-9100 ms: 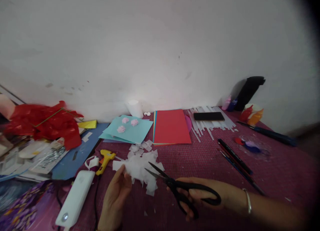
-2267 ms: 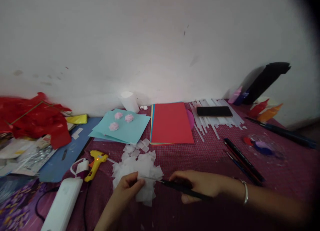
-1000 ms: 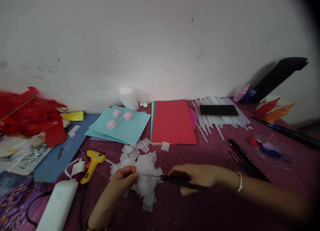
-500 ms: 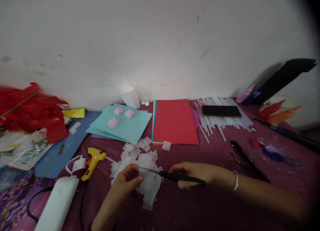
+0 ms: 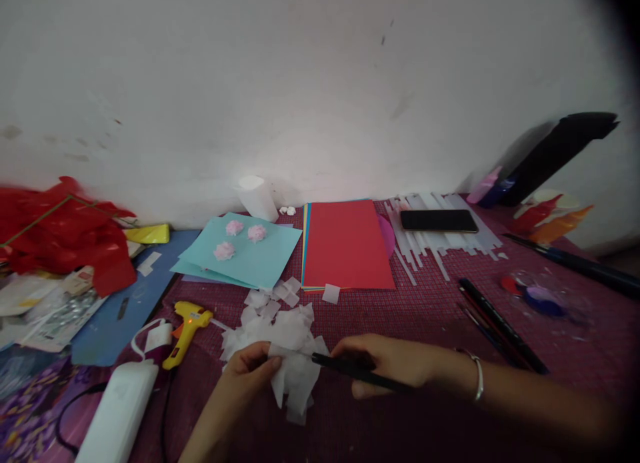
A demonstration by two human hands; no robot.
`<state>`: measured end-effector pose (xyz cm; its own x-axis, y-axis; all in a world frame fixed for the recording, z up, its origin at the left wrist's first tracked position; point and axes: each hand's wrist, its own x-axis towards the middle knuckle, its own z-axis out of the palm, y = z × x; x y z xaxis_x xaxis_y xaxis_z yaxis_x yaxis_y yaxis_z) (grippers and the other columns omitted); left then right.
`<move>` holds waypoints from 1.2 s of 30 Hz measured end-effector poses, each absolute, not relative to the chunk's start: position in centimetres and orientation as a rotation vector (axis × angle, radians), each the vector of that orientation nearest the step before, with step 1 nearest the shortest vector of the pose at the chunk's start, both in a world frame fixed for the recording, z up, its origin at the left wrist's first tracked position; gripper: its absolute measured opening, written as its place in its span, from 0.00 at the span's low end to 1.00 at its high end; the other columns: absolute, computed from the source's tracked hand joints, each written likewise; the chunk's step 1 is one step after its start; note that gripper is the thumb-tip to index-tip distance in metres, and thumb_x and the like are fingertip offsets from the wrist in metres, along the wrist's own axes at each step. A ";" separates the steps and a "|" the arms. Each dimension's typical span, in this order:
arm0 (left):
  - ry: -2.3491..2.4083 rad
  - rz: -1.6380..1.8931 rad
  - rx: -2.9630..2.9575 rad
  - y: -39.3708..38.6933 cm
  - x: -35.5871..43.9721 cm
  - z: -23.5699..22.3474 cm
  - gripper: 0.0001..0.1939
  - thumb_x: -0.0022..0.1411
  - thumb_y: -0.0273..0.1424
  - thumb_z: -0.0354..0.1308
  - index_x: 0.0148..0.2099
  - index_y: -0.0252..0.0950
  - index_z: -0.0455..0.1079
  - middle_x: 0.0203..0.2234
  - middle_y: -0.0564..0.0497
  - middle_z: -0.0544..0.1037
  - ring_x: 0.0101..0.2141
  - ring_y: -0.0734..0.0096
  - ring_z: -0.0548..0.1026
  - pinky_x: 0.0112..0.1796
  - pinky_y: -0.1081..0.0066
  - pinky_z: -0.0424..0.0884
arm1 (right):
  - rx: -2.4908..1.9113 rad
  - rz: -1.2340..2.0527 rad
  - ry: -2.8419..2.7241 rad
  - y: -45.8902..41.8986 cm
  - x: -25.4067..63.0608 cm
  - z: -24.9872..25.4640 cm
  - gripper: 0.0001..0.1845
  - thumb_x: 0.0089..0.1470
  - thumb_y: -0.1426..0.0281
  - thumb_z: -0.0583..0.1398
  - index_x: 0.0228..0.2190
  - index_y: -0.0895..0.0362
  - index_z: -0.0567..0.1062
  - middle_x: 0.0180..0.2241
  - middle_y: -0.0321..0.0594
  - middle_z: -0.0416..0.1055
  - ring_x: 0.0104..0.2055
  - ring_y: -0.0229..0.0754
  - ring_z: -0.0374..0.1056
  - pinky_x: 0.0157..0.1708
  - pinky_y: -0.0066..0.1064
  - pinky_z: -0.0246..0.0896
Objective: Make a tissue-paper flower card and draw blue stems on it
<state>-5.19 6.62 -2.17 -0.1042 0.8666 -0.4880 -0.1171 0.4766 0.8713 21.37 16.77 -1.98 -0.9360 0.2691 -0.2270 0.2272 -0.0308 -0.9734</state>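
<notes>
My right hand (image 5: 383,364) is wrapped round the black handles of a pair of scissors (image 5: 357,371), its blades pointing left. Thumb and fingers of my left hand (image 5: 253,371) pinch a thin piece of white paper (image 5: 281,351) near the blade tips. Whether the blades touch that piece I cannot tell. Beneath both lies a loose heap of white translucent paper pieces (image 5: 300,389). A single white square (image 5: 331,293) rests at the lower edge of the red paper stack (image 5: 347,246).
Left of the heap lies a yellow glue gun (image 5: 187,333), near a white power strip (image 5: 117,409). Pink paper flowers (image 5: 224,251) sit on light blue sheets (image 5: 273,249). A phone (image 5: 439,221) rests on white strips. Pens (image 5: 503,326) lie at the right.
The scissors have turned, their blades now lower and less visible against the paper. A white piece now shows more clearly at my left fingertips. The whole view has shifted slightly.
</notes>
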 end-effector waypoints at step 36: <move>1.314 1.234 0.561 6.0 -7.4 -1.6 0.27 0.41 0.37 0.72 0.43 0.38 0.68 0.29 0.54 0.77 0.25 0.74 0.73 0.28 0.74 0.67 | -0.416 2.387 -2.210 17.6 18.8 -0.8 0.35 0.50 0.48 0.61 0.47 0.64 0.66 0.33 0.36 0.62 0.28 0.31 0.59 0.27 0.22 0.59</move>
<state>-7.37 5.99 -1.58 -0.1960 0.8924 -0.4065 -0.3496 0.3237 0.8792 18.84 17.61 -0.81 -0.9586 0.0706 -0.2760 0.2698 -0.0867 -0.9590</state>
